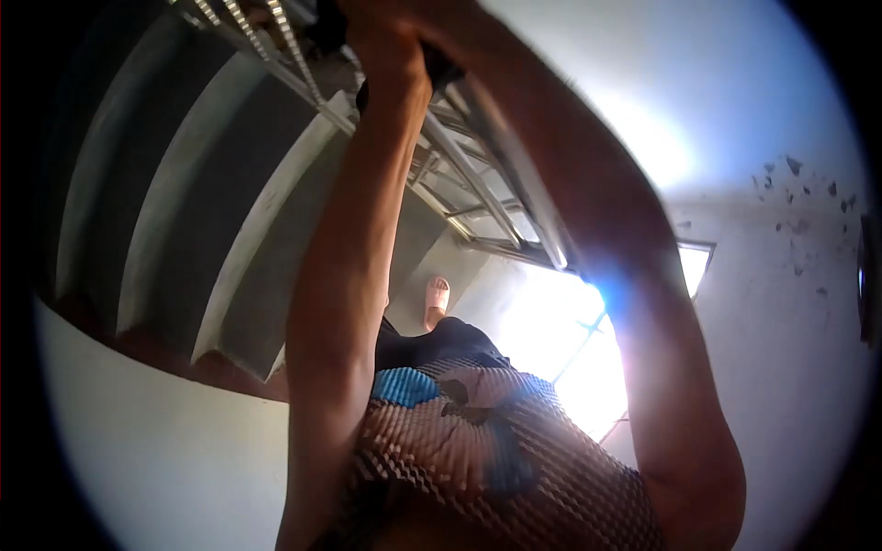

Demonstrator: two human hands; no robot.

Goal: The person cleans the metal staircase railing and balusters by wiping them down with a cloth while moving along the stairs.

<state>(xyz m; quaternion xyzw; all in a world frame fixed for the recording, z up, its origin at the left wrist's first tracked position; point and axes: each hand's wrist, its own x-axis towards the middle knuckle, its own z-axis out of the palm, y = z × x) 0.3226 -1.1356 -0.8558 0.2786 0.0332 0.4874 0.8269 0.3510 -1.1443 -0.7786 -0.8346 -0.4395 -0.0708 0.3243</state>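
Observation:
Both my arms reach up to the top edge of the head view, where they meet. My left hand (381, 32) shows only as a wrist and lower part. My right hand (446, 20) lies close beside it, crossing near the wrist. The frame cuts off the fingers of both hands, so what they hold is hidden. Something black (444, 66) shows behind the wrists, too little of it to name. Just behind my hands runs a metal stair railing (469, 165); contact with it cannot be made out.
Grey stairs (266, 197) with pale edges descend on the left. Below, a foot wears a pink slipper (438, 292). A bright window (560, 321) glares behind my right arm. The white wall (763, 321) at right has peeling patches. Beaded strands (289, 41) hang at upper left.

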